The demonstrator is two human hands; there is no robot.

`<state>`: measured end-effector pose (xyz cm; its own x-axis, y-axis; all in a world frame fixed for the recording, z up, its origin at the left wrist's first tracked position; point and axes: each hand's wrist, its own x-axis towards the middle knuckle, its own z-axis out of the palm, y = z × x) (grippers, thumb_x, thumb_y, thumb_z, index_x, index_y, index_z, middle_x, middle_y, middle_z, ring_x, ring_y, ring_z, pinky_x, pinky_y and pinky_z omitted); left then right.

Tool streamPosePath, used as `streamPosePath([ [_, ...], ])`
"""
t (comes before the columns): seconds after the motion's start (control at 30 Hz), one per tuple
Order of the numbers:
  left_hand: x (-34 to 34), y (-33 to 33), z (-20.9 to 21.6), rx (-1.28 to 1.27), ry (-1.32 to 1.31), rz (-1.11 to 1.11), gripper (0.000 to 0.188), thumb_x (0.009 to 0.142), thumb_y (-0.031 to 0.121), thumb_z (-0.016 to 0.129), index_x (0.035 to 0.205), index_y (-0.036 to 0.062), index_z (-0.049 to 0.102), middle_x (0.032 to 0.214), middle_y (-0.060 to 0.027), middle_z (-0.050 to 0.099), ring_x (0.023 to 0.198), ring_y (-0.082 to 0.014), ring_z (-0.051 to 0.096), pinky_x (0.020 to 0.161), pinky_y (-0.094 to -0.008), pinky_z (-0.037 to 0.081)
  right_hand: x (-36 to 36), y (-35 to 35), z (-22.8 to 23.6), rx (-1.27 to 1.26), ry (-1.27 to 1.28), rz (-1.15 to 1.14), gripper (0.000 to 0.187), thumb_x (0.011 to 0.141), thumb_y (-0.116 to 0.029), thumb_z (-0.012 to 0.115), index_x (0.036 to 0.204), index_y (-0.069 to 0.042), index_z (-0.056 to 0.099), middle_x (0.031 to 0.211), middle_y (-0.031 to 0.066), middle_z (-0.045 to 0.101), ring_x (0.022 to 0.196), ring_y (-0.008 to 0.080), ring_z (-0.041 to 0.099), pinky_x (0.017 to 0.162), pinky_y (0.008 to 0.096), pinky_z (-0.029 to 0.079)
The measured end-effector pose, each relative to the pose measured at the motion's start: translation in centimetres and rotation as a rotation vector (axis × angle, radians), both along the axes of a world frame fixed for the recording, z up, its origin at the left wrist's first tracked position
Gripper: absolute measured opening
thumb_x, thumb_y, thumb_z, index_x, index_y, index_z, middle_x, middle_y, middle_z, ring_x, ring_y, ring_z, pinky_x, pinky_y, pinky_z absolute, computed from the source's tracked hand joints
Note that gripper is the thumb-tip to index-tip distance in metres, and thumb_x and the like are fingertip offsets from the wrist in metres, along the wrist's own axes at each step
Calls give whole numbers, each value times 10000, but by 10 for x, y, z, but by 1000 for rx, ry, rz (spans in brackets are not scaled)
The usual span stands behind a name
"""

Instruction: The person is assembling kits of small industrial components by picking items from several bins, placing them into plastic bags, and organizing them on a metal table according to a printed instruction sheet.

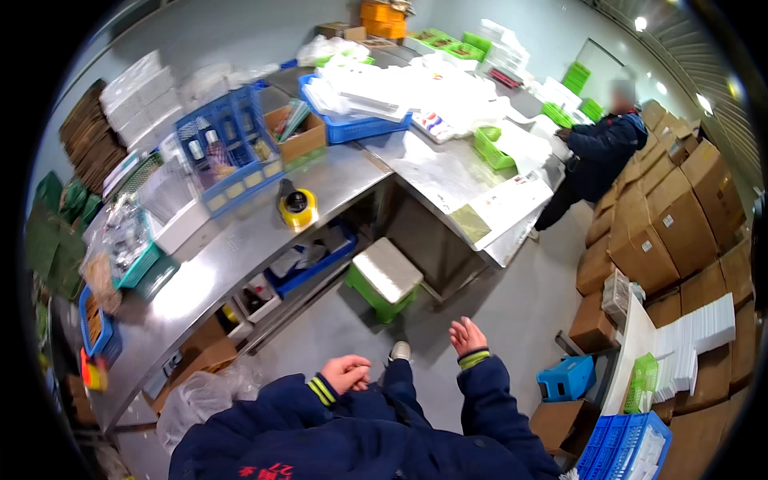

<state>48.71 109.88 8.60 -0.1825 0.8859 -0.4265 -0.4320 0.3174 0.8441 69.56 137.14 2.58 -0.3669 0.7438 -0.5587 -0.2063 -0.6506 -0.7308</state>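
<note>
My left hand (346,374) hangs in front of my body, its fingers loosely bent, with nothing seen in it. Farther right, my right hand (468,336) is held out over the floor, empty, fingers stretched. Neither hand touches anything. Ahead of them, a green stool (382,304) with a pale flat top stands on the floor; it is the thing nearest to my hands. A yellow and black tape roll (298,208) sits on the steel table (240,236) to the left.
Blue baskets (210,188), a cardboard box (302,140) and a teal basket (144,260) crowd the left table. Another person (604,148) stands by the far table (424,172). Stacked cartons (680,212) line the right side, with a blue step stool (566,378) and blue crate (624,448) nearer.
</note>
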Motion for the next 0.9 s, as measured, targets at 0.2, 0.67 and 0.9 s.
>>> streamPosePath([
  [0.2,-21,102,-22,-190,-22,93,232,863,146,513,1036,-8,520,804,-119,615,646,-155,612,570,-241,509,-48,188,-43,-105,-204,-159,511,763,-394,630,1143,-93,471,1104,97,535,865,207,558,664,331,466],
  [0.67,-8,391,-124,-279,-167,160,493,772,290,650,1147,25,470,859,-6,574,769,-83,533,640,-220,433,-97,262,-121,-333,169,-437,195,797,-253,626,793,-62,584,648,58,590,572,156,567,500,249,488],
  [0.9,-6,419,-123,31,-669,429,384,818,80,568,1160,-10,420,1075,-133,533,967,-259,543,841,-400,451,-72,169,-78,-619,365,70,255,839,-177,566,1046,-32,533,886,83,612,775,179,591,693,275,507],
])
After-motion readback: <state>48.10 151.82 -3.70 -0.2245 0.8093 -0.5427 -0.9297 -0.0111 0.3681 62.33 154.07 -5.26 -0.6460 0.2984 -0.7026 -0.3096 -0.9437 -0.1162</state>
